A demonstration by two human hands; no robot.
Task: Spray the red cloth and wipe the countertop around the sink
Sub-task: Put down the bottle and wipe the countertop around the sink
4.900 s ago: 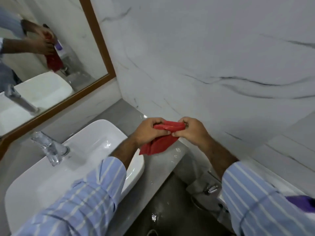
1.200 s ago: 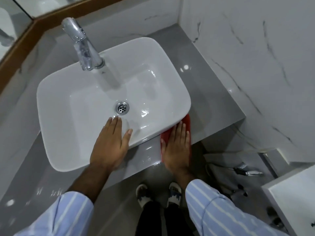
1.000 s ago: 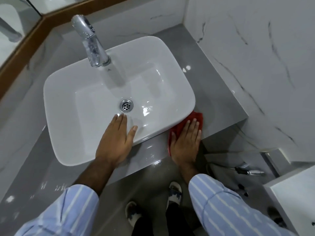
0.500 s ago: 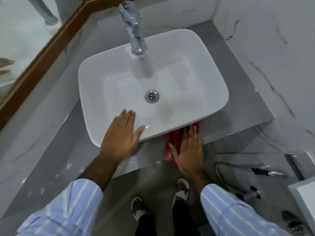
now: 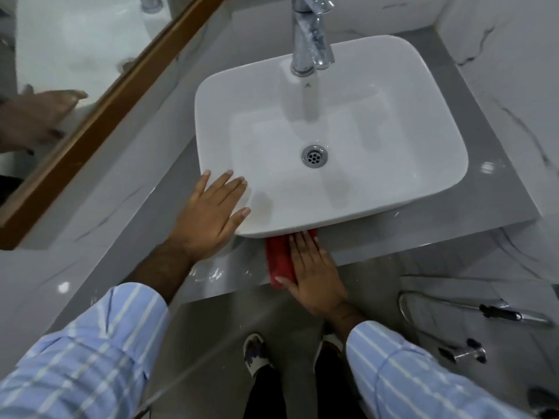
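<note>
The red cloth (image 5: 279,257) lies flat on the grey countertop (image 5: 472,219), on the narrow front strip just under the sink's near rim. My right hand (image 5: 313,272) presses flat on the cloth with fingers together, its fingertips reaching under the rim. My left hand (image 5: 210,217) rests open, palm down, on the front left corner of the white rectangular sink (image 5: 432,116). No spray bottle is in view.
A chrome tap (image 5: 308,34) stands at the sink's back edge, above the drain (image 5: 314,156). A wood-framed mirror (image 5: 99,95) runs along the left wall. Marble walls close the back and right. A hand-spray hose (image 5: 472,308) hangs low right. My feet (image 5: 257,355) stand below the counter edge.
My right hand has slid the cloth leftward along the front strip of the counter. My left hand stayed on the sink's front rim. My view has swung to the left.
</note>
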